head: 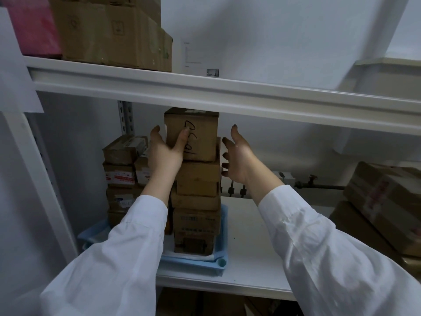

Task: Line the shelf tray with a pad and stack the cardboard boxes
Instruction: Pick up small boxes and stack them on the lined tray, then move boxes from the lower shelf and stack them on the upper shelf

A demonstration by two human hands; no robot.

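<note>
I note left hand (167, 151) gripping the marked brown cardboard box (196, 135) topping the stack in the pad-lined pale blue plastic tray (219, 265); right hand (239, 156) spread open just beside.

Creased white sleeves (114, 258) reach the wrists; left grip (165, 153) and right grip (239, 156) are bare.

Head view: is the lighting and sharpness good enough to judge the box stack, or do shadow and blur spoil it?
Head view: dim under the shelf beam, so the stacked boxes sit in shadow; marker writing on the top box is visible but hard to read; the upper-shelf cartons are smeared by blur; wide-angle distortion bows the beam.
</note>
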